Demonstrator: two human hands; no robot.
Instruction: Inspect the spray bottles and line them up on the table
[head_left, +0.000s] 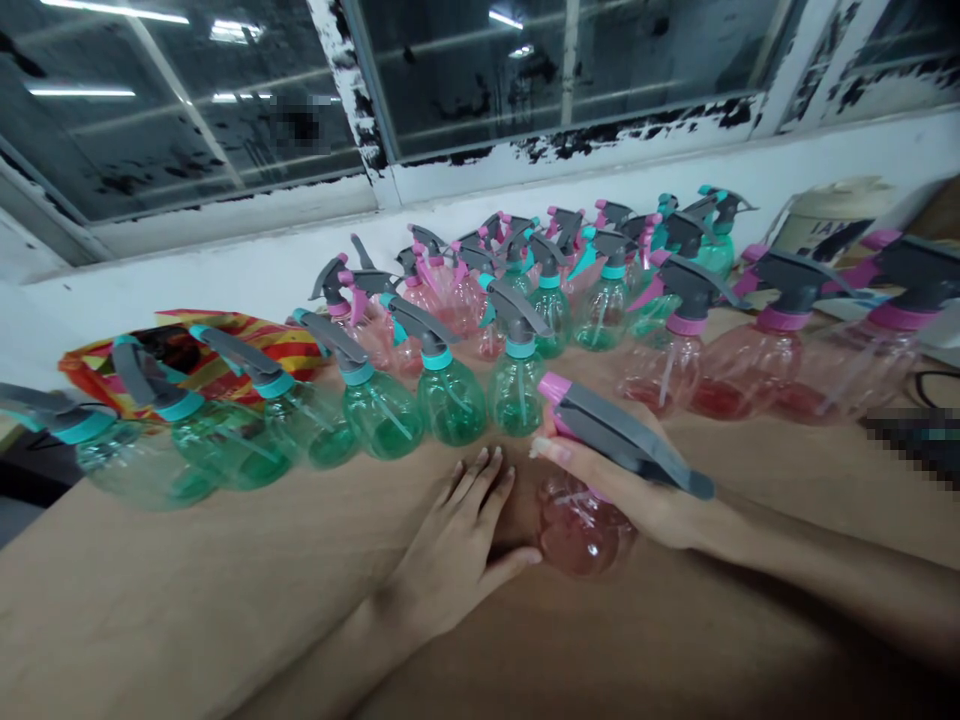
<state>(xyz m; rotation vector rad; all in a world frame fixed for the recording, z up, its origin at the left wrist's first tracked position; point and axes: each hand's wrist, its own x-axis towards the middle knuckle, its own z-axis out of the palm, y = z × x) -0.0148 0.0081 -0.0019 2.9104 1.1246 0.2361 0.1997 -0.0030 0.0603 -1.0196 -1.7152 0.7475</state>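
A pink spray bottle (585, 530) with a grey and pink trigger head stands on the wooden table before me. My right hand (637, 480) is wrapped around its neck, just under the spray head. To the left of it, my left hand (465, 545) lies flat on the tabletop, fingers spread and holding nothing. Its thumb tip comes close to the bottle's side; whether they touch I cannot tell. Just beyond my hands stands a green spray bottle (517, 390) with a turquoise collar, the last in a row of green ones.
More green spray bottles (382, 415) line the left, and pink ones (784, 365) the right. A mixed cluster of bottles (547, 280) fills the back. A red and yellow bag (300, 350) lies behind the left row. A whitish tub (832, 220) stands far right, near the wall beneath the windows.
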